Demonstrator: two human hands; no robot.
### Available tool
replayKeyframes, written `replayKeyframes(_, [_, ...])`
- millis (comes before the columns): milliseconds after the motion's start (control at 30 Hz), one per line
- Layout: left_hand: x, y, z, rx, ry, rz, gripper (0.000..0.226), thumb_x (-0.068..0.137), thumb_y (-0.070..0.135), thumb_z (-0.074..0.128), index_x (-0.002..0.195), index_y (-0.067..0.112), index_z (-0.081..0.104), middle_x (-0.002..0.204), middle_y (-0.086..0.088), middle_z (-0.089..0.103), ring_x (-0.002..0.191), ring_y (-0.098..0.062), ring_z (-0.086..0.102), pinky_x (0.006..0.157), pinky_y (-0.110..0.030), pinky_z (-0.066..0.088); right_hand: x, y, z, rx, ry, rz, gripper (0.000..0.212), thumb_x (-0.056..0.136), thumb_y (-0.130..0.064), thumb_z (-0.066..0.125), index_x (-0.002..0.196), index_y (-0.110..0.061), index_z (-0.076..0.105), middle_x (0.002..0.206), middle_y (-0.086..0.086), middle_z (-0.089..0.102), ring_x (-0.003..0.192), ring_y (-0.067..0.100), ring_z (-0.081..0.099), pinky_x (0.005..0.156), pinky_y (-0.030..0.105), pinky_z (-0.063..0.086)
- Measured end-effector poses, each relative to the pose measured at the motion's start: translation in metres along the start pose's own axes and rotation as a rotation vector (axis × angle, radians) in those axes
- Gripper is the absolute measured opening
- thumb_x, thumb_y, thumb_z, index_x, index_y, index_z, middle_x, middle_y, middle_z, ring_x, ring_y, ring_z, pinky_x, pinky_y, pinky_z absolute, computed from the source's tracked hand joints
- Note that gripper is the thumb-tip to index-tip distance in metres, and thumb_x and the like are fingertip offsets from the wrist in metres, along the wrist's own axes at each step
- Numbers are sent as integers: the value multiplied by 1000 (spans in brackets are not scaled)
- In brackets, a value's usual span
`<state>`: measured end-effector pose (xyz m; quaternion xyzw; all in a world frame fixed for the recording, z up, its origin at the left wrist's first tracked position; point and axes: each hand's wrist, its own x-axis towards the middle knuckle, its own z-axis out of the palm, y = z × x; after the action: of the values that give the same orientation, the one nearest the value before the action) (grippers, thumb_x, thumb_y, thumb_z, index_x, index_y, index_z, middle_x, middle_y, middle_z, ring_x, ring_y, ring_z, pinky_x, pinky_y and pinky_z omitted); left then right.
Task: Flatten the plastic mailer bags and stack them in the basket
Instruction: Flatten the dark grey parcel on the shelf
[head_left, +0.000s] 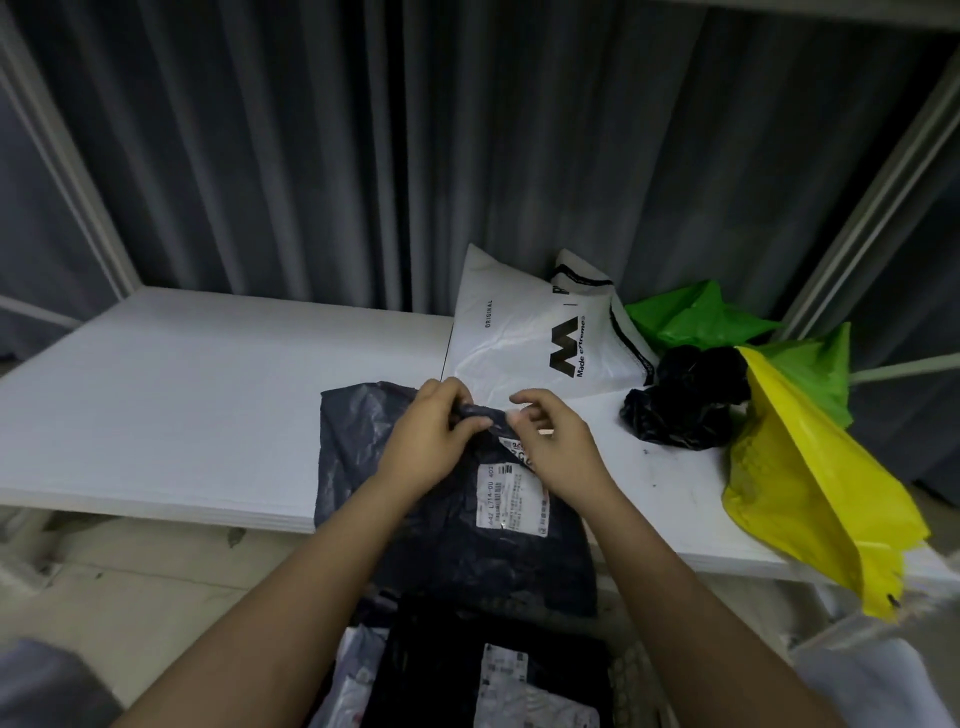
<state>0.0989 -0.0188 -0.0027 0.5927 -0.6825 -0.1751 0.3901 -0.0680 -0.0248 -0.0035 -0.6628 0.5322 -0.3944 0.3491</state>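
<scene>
Lowest in the frame, under your forearms, sits the basket (636, 670), only a strip of its pale woven wall showing, with a black mailer (441, 670) and its white label already lying flat on top of others inside.

Just above it, at the centre, the dark grey mailer (457, 519) you are working on lies half on the white counter (182, 395), its lower end hanging over the front edge towards the basket. Your left hand (431, 436) and right hand (550, 441) meet at its top edge, each pinching a fold of the film between thumb and fingertips, fingers curled, not spread.

Judging by the creases, this film is thin, light and limp, and probably a little slick. It won't hold a shape, so take it by the corners or the edge and smooth outward with flat palms.

Its shipping label (511, 499) reads partly "L714-00 402"; the rest is too small to make out.

Right of centre, the white bag (519, 338) says "ORIGINAL" and "Made extreme" beside a big M. Further right wait a crumpled black bag (685, 400), a green bag (696, 317) and a yellow mailer (810, 493).
</scene>
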Motion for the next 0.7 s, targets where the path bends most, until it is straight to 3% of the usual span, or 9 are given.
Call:
replayKeyframes(100, [-5,18,-21,-41,102,11,18,91,31,60,88,21,46,87,4,52,77,-13,52,68,-28,41,-9,-19,-14,-289,-72,-36,48,80,-47,69,121,-31,53,108,-9,62,96,11,58,81,32,48])
replayKeyframes(233, [-13,49,-51,-112,163,-4,15,97,28,50,90,16,44,75,10,53,72,-9,51,61,-27,38,-23,-43,-33,-543,139,-101,20,87,-25,63,107,-21,60,102,0,66,95,24,60,67,33,43])
replayKeyframes(333, [-14,63,-65,-213,149,-52,10,99,24,45,92,17,45,76,9,56,75,-10,56,67,-23,41,-26,-63,-43,-610,229,-133,11,87,-21,61,96,-16,63,97,3,65,92,28,59,62,32,36])
replayKeyframes(400, [-14,69,-73,-234,130,-96,8,99,22,45,94,17,43,83,1,58,83,-22,61,74,-34,44,-28,-76,-46,-688,265,-201,9,86,-19,61,93,-14,62,96,3,63,88,28,58,62,31,33])
replayKeyframes(467, [-14,73,-81,-66,123,-74,8,96,20,49,102,17,44,102,-4,56,94,-27,58,80,-39,46,-29,-85,-50,-790,303,-294,4,83,-12,62,86,-13,59,89,4,61,81,29,58,59,30,27])
replayKeyframes(533, [-18,76,-88,119,115,10,27,91,19,55,117,19,46,122,-4,47,105,-28,54,87,-42,47,-32,-92,-53,-847,356,-378,12,73,-2,65,78,-10,58,79,7,59,72,31,57,56,29,24])
replayKeyframes(600, [-24,82,-95,136,160,70,40,90,21,56,128,20,45,130,-4,41,117,-26,44,98,-38,40,-39,-99,-55,-897,438,-467,20,59,5,69,69,-9,58,66,7,56,59,30,56,53,27,25])
replayKeyframes(700, [-28,89,-100,23,235,72,47,94,33,52,139,27,40,131,-2,40,121,-22,35,103,-32,32,-42,-102,-55,-928,521,-567,22,55,2,71,65,-11,56,62,6,53,54,29,53,52,27,27])
